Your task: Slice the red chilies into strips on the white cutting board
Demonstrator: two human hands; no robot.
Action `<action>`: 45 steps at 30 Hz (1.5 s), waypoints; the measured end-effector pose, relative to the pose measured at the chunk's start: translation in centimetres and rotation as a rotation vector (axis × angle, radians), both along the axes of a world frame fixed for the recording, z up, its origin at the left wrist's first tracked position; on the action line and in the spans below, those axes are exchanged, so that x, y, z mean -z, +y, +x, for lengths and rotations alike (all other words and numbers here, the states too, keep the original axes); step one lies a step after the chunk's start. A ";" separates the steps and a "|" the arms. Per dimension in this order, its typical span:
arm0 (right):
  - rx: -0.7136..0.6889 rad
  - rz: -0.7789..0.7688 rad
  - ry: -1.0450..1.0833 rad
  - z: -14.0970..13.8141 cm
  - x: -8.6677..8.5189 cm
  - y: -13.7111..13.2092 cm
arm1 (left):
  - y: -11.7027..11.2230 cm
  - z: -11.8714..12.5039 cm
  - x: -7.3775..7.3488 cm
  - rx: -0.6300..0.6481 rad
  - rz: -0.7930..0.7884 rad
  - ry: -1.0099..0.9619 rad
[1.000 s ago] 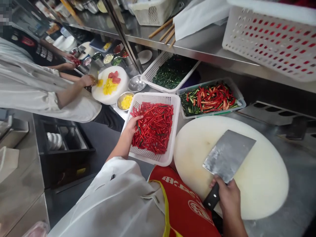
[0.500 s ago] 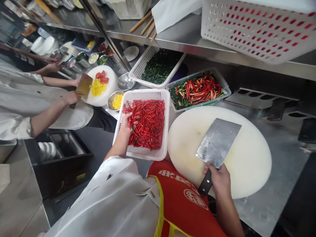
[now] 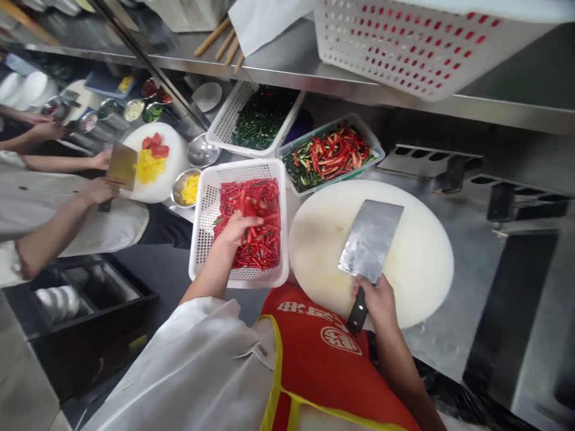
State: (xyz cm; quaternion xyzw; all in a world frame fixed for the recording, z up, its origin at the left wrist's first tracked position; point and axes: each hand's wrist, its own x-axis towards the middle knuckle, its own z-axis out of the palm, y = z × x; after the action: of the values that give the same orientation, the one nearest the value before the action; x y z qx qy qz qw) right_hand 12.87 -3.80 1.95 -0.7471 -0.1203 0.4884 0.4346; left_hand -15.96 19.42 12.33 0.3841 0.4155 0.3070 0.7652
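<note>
My left hand (image 3: 236,230) reaches into a white perforated basket (image 3: 199,222) full of red chillies (image 3: 259,206), its fingers curled round a bunch of them. In front of me lies a round white cutting board (image 3: 417,263). A broad steel cleaver (image 3: 371,239) rests flat on the board, and my right hand (image 3: 377,301) grips its black handle at the board's near edge.
Behind the board stand a tray of cut red and green chillies (image 3: 330,154) and a basket of green chillies (image 3: 257,117). A steel shelf (image 3: 314,66) carries a white basket (image 3: 417,48). At left another person's hand (image 3: 96,190) holds a cleaver over a board with yellow and red pieces.
My left hand has moved from the basket's left edge into the middle of the chillies and closed on a bunch. The view has shifted; the cleaver stays on the board.
</note>
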 end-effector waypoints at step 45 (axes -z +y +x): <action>-0.788 -0.104 -0.578 18.2 -7.1 -12.5 | -9.5 30.2 8.3 0.544 0.773 1.047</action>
State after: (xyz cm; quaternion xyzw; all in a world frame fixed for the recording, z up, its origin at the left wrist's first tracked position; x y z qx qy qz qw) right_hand 31.10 -16.27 9.02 -0.7705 -0.4849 0.3936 0.1277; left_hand 14.22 9.91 4.01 0.8158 0.4796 0.0054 0.3231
